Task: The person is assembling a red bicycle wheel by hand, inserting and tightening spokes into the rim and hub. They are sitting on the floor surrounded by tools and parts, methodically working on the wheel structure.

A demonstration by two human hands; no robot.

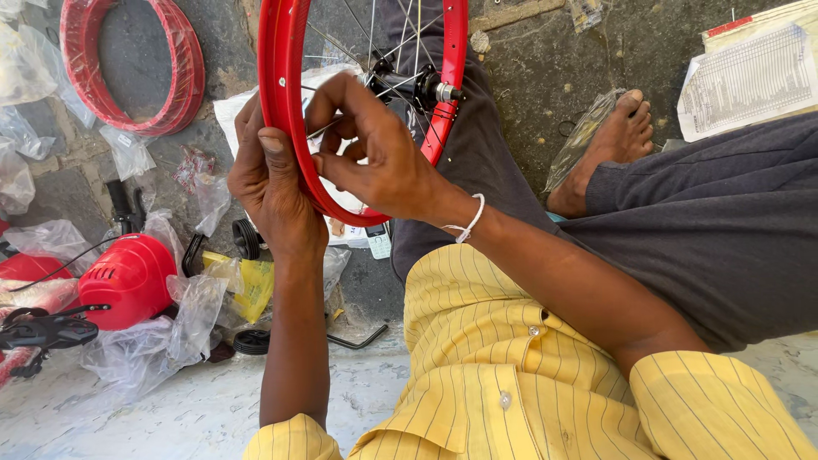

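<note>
Rough grey stone floor [545,77], paler and dusty toward 6 o'clock. At 11 o'clock lies a red wheel rim wrapped in plastic [136,64]. At 9 o'clock: a red moulded plastic part [128,277], crumpled clear plastic bags [183,328] and a black pedal [43,330]. Near centre: a small black wheel [251,341], a black hex key [358,341] and yellow packaging [251,285]. At 2 o'clock: printed paper sheets [750,81].

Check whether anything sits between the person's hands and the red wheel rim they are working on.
Nothing visible does. The left hand already grips the red wheel rim from outside, and the right hand reaches inside it, its fingers pinching at a spoke.
</note>
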